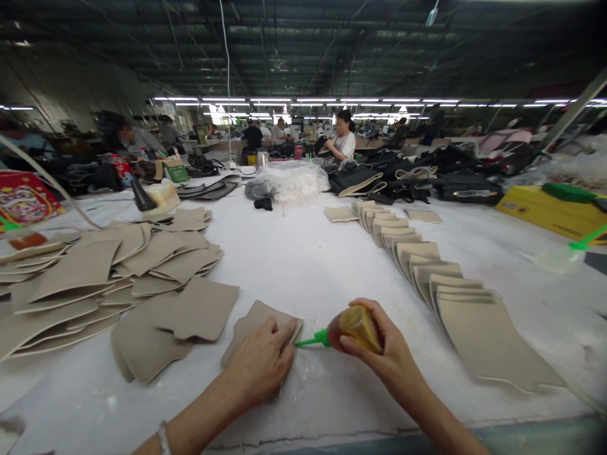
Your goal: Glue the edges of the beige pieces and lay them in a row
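Observation:
A beige, foam-backed cut piece [253, 318] lies on the white table in front of me, one edge toward the bottle. My left hand [263, 357] rests over it, fingers bent and gripping its right side; part of the piece is hidden under the hand. In my right hand [386, 354] is a squeeze bottle [358, 328] with amber liquid, tipped on its side. Its green nozzle [313, 339] points left, the tip at the piece's edge near my left fingers. Whether liquid is coming out is too small to see.
Loose beige pieces [165, 253] are heaped on the left. An overlapping row of similar pieces [488, 335] runs along the right. Farther back are a clear plastic bag [294, 180], black sewn parts [360, 180] and a yellow box [545, 208]. People work in the background.

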The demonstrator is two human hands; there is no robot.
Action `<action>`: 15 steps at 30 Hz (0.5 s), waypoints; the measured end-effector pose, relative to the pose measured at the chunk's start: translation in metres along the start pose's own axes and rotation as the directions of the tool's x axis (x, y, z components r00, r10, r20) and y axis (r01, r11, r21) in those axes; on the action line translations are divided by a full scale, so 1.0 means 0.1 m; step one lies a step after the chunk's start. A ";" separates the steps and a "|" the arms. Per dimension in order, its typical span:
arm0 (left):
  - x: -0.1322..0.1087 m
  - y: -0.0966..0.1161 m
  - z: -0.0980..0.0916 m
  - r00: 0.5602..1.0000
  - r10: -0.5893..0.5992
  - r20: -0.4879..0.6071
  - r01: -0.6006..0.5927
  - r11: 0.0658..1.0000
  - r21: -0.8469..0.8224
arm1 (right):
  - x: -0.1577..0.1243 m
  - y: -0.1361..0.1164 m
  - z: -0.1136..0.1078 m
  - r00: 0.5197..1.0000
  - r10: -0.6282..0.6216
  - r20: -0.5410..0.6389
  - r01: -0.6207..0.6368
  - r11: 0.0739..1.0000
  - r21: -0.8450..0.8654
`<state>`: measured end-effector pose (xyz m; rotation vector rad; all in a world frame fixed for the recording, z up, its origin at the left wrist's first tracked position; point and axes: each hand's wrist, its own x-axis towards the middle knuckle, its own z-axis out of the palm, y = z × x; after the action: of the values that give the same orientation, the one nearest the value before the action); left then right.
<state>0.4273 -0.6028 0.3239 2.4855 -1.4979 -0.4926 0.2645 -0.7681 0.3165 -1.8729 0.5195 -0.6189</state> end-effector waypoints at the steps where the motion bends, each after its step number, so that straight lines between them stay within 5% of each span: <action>1: 0.00 0.00 0.00 1.000 -0.001 0.000 0.001 1.000 -0.005 | -0.02 0.00 0.00 0.999 0.007 0.039 -0.008 1.000 0.025; 7: -0.01 -0.03 0.02 1.000 -0.008 0.007 0.008 1.000 -0.001 | -0.05 0.03 -0.01 1.000 0.002 -0.026 -0.002 1.000 0.021; 12: -0.01 -0.03 0.03 1.000 -0.015 0.010 0.015 1.000 -0.001 | -0.13 0.01 0.02 0.989 0.045 0.144 -0.063 0.990 0.127; 15: -0.01 -0.02 0.03 1.000 -0.018 0.007 0.018 1.000 -0.001 | -0.17 0.01 0.02 0.996 0.041 0.073 -0.049 0.994 0.101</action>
<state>0.4273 -0.6007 0.3207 2.5017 -1.4782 -0.5047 0.2527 -0.7570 0.3123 -1.7745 0.4735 -0.5376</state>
